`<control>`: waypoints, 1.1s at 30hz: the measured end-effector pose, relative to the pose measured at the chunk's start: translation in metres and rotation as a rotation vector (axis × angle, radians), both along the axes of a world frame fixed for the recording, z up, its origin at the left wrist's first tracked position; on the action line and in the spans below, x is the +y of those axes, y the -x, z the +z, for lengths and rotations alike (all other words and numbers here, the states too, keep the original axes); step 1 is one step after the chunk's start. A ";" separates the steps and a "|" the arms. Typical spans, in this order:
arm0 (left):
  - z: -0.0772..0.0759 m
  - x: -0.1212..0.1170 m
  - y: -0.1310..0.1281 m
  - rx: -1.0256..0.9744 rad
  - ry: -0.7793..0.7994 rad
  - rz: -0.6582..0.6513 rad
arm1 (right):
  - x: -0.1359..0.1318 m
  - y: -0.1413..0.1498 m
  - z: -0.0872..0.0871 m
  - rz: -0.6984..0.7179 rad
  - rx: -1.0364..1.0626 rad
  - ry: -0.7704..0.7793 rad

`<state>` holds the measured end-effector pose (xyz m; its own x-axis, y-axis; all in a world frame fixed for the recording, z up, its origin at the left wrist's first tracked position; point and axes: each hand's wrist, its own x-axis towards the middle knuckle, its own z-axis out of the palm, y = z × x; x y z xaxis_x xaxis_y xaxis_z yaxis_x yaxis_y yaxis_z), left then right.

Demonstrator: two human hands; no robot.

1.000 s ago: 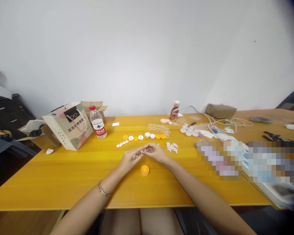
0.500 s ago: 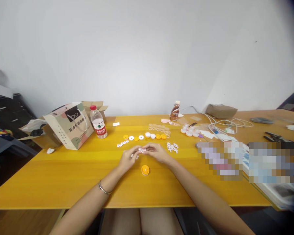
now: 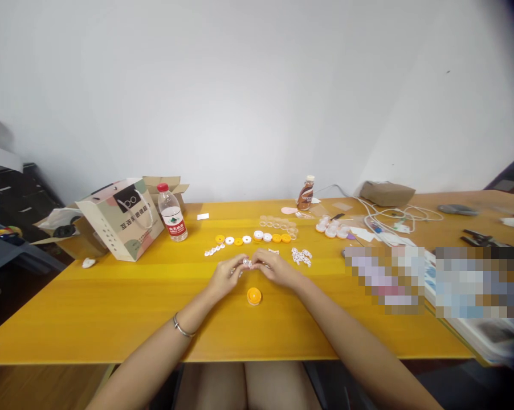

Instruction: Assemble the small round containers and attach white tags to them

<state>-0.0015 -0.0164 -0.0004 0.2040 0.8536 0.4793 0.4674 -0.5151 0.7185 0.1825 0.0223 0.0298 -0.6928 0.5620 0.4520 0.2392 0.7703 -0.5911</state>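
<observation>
My left hand (image 3: 226, 277) and my right hand (image 3: 276, 267) meet over the middle of the table. Between their fingertips they pinch a small white perforated piece (image 3: 247, 263), partly covered by the fingers. Just below the hands sits a round orange-and-white cup (image 3: 254, 296) with an orange dome inside. To the right of my right hand lies a pile of white perforated pieces (image 3: 301, 257). A row of orange and white discs (image 3: 239, 242) runs beyond my fingers, with small white parts (image 3: 214, 250) at its left and orange and white round cups (image 3: 276, 238) at its right.
Clear round shells (image 3: 278, 225) lie behind the cups. A water bottle (image 3: 173, 219) and a paper bag (image 3: 129, 222) stand at left, a brown drink bottle (image 3: 306, 195) at the back. White cables (image 3: 385, 213), clear-topped containers (image 3: 331, 228) and pliers (image 3: 479, 239) are at right.
The white piece has turned slightly between my fingertips, and my right fingers have shifted a little. The things on the table have stayed in place.
</observation>
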 end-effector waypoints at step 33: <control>0.003 -0.002 -0.002 -0.108 0.127 0.007 | 0.018 -0.016 -0.005 -0.075 -0.044 0.183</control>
<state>0.0010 -0.0184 0.0027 0.1506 0.9101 0.3860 0.3875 -0.4136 0.8239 0.1983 0.0407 0.0249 -0.6624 0.6830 0.3078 0.3205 0.6297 -0.7076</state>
